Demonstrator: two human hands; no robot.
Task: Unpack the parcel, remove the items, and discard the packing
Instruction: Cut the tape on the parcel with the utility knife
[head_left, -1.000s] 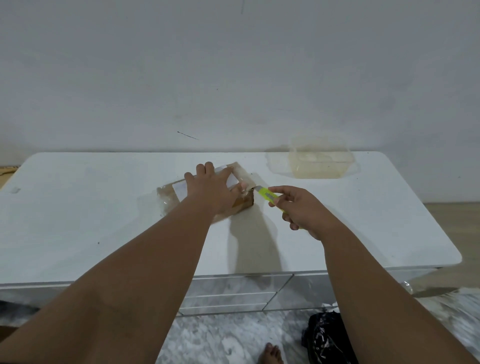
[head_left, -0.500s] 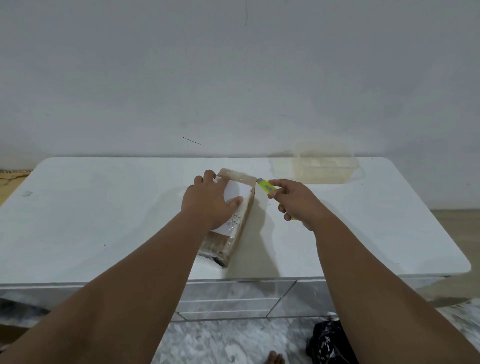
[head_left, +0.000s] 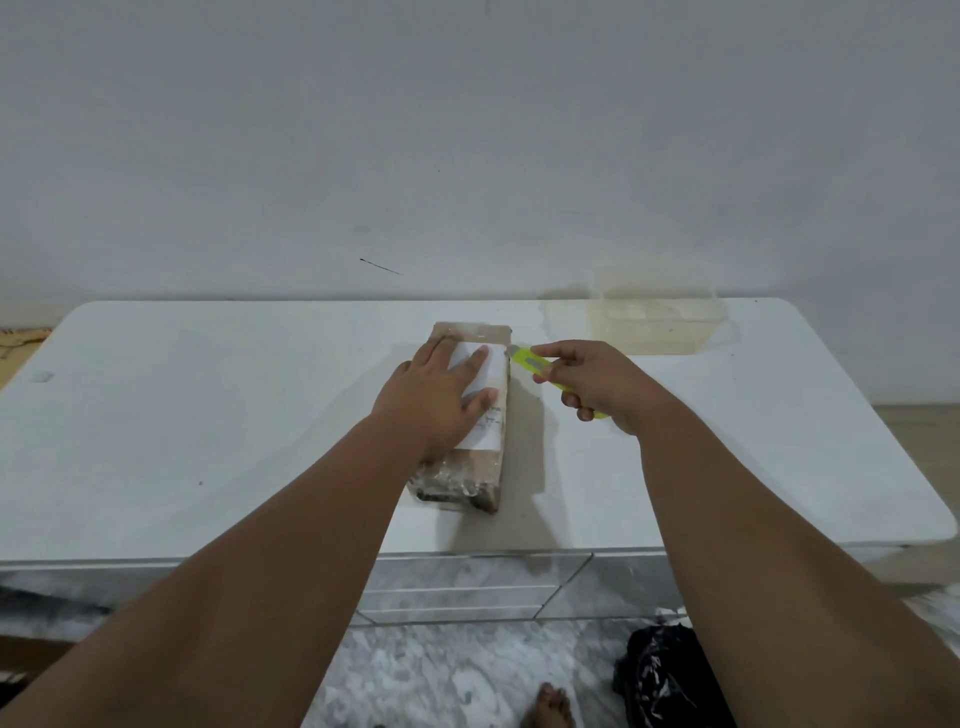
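A brown cardboard parcel (head_left: 475, 467), wrapped in clear tape and bearing a white label, lies lengthwise on the white table (head_left: 208, 426). My left hand (head_left: 439, 397) rests flat on top of the parcel, fingers spread over the label, pressing it down. My right hand (head_left: 597, 384) grips a yellow-green utility knife (head_left: 535, 364). The knife's tip touches the parcel's upper right edge near the far end.
A clear plastic container (head_left: 657, 319) stands at the back right of the table against the white wall. A black plastic bag (head_left: 660, 675) lies on the marble floor below right, beside a bare foot (head_left: 550, 706). Drawers front the table.
The parcel has been turned from lying crosswise to lying lengthwise and flat. My left hand has settled flat on its label, and the knife tip now meets the far right edge.
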